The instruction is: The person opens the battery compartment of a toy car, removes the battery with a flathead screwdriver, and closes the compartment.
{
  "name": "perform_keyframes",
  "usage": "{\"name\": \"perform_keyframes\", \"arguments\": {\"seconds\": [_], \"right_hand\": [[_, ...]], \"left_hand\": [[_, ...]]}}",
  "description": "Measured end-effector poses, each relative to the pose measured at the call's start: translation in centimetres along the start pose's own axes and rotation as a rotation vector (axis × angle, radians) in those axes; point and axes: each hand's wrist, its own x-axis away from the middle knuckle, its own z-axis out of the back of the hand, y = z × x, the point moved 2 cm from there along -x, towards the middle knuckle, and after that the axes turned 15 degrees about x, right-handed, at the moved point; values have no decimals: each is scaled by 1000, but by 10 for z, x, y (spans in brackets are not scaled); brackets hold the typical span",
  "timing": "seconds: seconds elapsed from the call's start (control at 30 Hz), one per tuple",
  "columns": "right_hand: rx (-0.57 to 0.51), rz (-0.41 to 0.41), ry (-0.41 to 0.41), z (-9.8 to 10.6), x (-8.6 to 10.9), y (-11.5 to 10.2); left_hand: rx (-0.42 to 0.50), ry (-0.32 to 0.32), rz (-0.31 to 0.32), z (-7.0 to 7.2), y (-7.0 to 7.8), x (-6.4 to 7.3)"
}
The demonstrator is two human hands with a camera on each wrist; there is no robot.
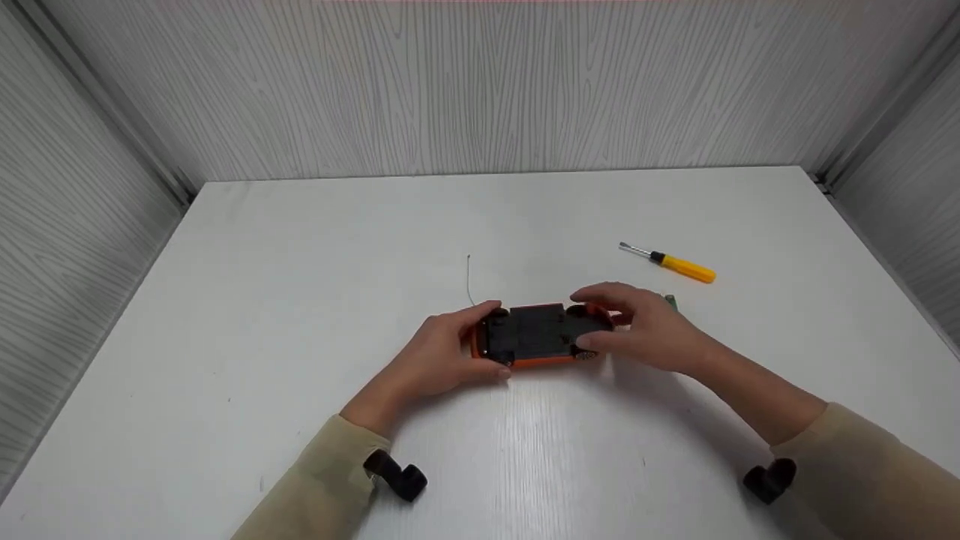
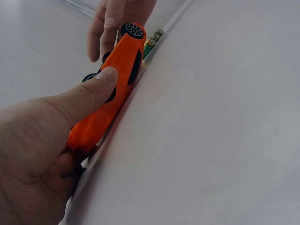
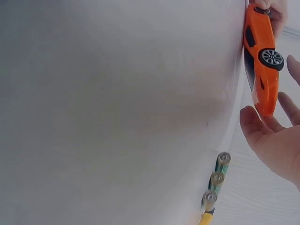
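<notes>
An orange toy car (image 1: 534, 330) lies upside down on the table, its black underside facing up. My left hand (image 1: 448, 351) grips the car's left end, with the thumb along the near side and fingers at the far side. Around the right end curves my right hand (image 1: 654, 328), fingers and thumb spread and loosely bent. In the right wrist view its fingertips (image 3: 251, 117) are right at the car's end, while the thumb stands off. A thin wire antenna (image 1: 469, 279) sticks out from the car's left end toward the back.
Beyond the right hand lies a yellow-handled screwdriver (image 1: 686, 268), its tip pointing left. Three green batteries (image 3: 217, 179) sit in a row between the screwdriver and the car, mostly hidden by the right hand in the head view. Wood-grain panels (image 1: 480, 90) wall in the table.
</notes>
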Motion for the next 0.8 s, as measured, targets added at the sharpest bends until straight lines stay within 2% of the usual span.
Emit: {"name": "perform_keyframes", "arguments": {"seconds": [0.37, 0.63, 0.8], "right_hand": [[-89, 34, -2, 9, 20, 18], [-94, -10, -25, 4, 21, 21], [-127, 9, -17, 1, 20, 21]], "left_hand": [[8, -2, -1, 0, 2, 1], [5, -1, -11, 0, 0, 0], [4, 8, -24, 0, 1, 0]]}}
